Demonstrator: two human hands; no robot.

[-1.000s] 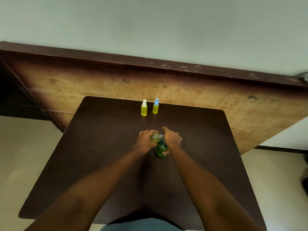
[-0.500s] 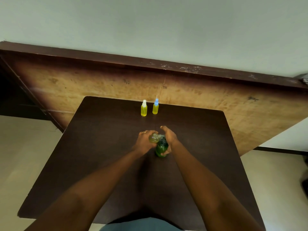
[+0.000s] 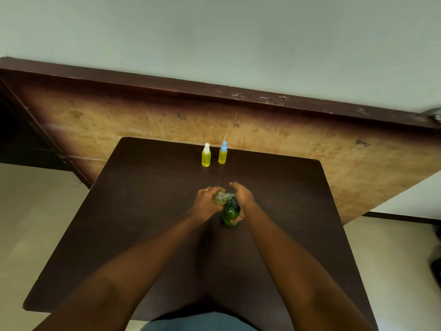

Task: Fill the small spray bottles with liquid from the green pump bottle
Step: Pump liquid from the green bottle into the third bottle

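Fingers (image 3: 214, 189) of the left hand (image 3: 205, 203) grip a small bottle (image 3: 220, 197); just right of them the right hand (image 3: 242, 199) clasps the green bottle (image 3: 229, 215) on the table (image 3: 143, 211), drawn closer over its top than a second ago.

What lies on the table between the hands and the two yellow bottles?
Nothing. In the head view, bare table separates the left hand and right hand from the white-capped bottle and blue-capped bottle.

Single head-worn wide-angle view: looks forward and down over the dark bench (image 3: 148, 211), forearms entering from the bottom edge, wall beyond.
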